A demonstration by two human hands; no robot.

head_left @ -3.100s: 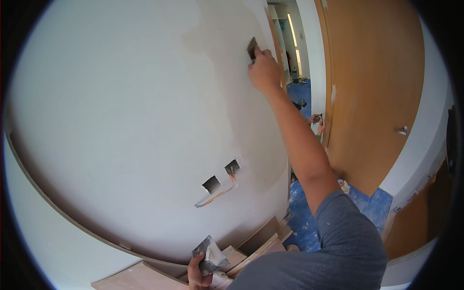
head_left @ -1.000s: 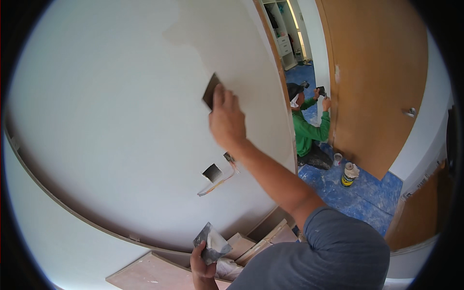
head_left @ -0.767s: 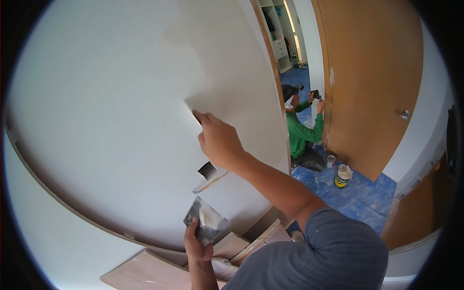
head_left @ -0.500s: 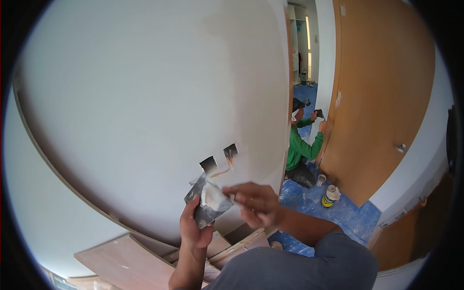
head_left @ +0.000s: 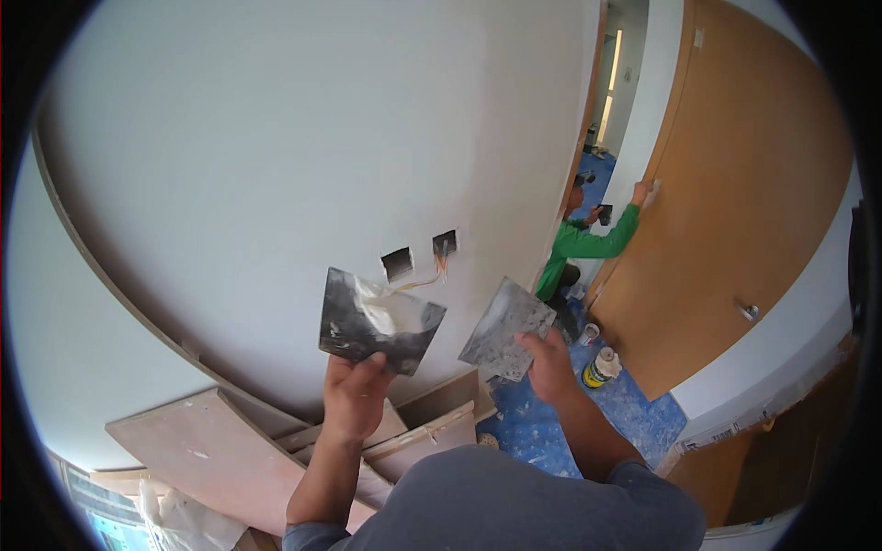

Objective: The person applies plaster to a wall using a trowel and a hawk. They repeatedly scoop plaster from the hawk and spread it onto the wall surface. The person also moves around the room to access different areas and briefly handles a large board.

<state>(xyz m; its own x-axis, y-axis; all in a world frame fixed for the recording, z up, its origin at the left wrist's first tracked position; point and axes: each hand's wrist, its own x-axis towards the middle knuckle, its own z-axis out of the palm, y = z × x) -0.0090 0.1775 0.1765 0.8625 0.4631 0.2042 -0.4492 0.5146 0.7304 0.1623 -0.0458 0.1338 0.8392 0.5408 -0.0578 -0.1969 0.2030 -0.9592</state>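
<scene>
My left hand [head_left: 356, 395] grips the lower edge of a dark square putty spreader [head_left: 404, 335], its face carrying a streak of white putty [head_left: 375, 312]. To its right, my right hand [head_left: 551, 363] is closed on a second square putty spreader [head_left: 503, 329], grey and speckled with residue. The two spreaders are apart, both held up before the pale wall [head_left: 276, 165]. Just beyond them are two square cut-outs, a left one [head_left: 398, 264] and a right one [head_left: 445, 242]. Thin orange and yellowish wires [head_left: 442, 269] hang out of the right cut-out.
Boards [head_left: 211, 445] lean low at the left. On the right, a co-worker in a green sleeve [head_left: 597, 244] works beside a brown door [head_left: 744, 184]. A yellow-and-black can [head_left: 602, 369] and a small tub [head_left: 589, 334] stand on the blue floor covering [head_left: 533, 432].
My hands have moved apart, the right one going right and now plainly showing its spreader. The left spreader has turned flatter to view. The co-worker's arm has risen along the door edge.
</scene>
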